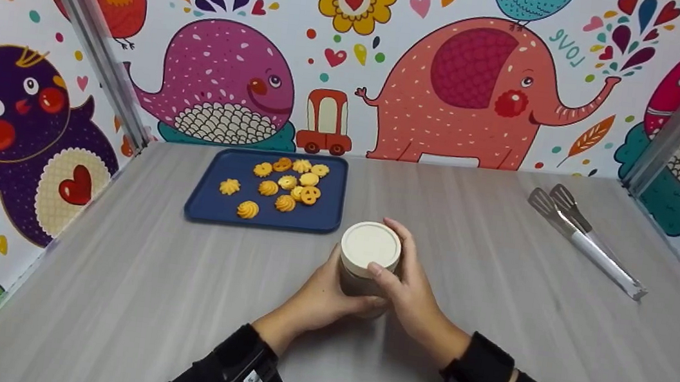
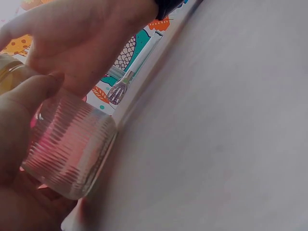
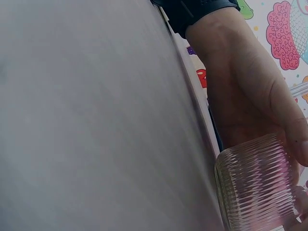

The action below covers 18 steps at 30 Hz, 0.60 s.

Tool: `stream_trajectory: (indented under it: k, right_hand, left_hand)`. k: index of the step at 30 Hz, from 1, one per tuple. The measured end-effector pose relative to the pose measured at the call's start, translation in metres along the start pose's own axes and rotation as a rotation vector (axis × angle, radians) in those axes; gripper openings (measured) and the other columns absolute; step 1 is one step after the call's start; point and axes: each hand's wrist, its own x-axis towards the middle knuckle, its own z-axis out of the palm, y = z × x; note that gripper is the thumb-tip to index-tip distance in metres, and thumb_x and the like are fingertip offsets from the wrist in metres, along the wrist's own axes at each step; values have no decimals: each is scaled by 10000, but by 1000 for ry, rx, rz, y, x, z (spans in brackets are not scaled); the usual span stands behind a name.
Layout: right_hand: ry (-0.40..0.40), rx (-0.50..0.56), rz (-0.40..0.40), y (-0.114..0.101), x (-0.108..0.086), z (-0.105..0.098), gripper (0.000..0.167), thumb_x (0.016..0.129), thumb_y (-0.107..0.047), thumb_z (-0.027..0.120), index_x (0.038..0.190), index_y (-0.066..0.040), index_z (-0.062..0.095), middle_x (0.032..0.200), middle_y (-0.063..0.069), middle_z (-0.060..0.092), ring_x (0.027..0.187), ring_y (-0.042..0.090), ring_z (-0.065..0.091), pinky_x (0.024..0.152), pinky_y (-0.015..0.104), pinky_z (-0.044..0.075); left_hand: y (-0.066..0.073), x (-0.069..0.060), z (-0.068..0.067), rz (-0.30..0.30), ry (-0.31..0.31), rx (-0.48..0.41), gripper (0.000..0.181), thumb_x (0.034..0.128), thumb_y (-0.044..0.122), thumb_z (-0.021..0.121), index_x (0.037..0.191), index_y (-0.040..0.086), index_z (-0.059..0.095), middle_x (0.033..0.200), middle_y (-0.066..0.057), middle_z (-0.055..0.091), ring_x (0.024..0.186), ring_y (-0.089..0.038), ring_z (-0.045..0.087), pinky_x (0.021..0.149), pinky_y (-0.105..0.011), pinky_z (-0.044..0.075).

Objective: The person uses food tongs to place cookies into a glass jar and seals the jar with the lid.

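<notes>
A ribbed clear glass jar (image 2: 72, 144) with a cream lid (image 1: 371, 245) stands upright on the table in front of me. Its lower body is mostly covered by the hands in the head view. My left hand (image 1: 327, 296) grips the jar body, thumb across the near side. With thumb and fingers on opposite sides of the lid, my right hand (image 1: 409, 284) holds it by the rim. The lid sits on the jar. In the right wrist view, the ribbed glass (image 3: 255, 183) shows below the left hand.
A blue tray (image 1: 202, 203) with several cookies (image 1: 285, 202) lies at the back left. Metal tongs (image 1: 593, 245) rest at the right on the grey wood-look table (image 1: 124, 307). Walls printed with cartoon animals border the back and sides.
</notes>
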Motion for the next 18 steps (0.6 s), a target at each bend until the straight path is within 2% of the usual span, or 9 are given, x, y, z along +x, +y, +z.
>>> stream_trajectory:
  k: [4, 7, 15, 18]
  right_hand:
    - [29, -26, -6, 0, 0, 1, 800, 950, -184, 740, 1608, -95, 294, 1550, 160, 485, 1467, 281, 427, 1231, 522, 265]
    - [50, -45, 4, 0, 0, 2, 775, 936, -177, 779, 1555, -89, 321, 1526, 160, 496, 1449, 286, 452, 1225, 549, 274]
    - [37, -12, 8, -2, 2, 3, 717, 953, -121, 730, 1554, -43, 345, 1516, 162, 514, 1427, 278, 463, 1219, 525, 286]
    - [31, -10, 18, -3, 2, 3, 716, 960, -135, 695, 1583, -34, 356, 1529, 160, 516, 1429, 267, 462, 1215, 456, 310]
  left_hand:
    - [1, 0, 0, -4, -4, 0, 1138, 789, 291, 949, 1666, 111, 247, 1591, -106, 481, 1469, -230, 444, 1233, -472, 299]
    - [1, 0, 1, -3, -7, -11, 1143, 788, 289, 952, 1667, 108, 243, 1589, -108, 476, 1466, -231, 445, 1227, -469, 311]
    - [1, 0, 0, -15, -5, 0, 1134, 789, 305, 945, 1668, 137, 247, 1594, -96, 466, 1469, -227, 435, 1230, -496, 304]
    - [0, 0, 0, -12, -5, 4, 1128, 794, 305, 943, 1666, 134, 248, 1601, -98, 461, 1478, -230, 429, 1235, -509, 296]
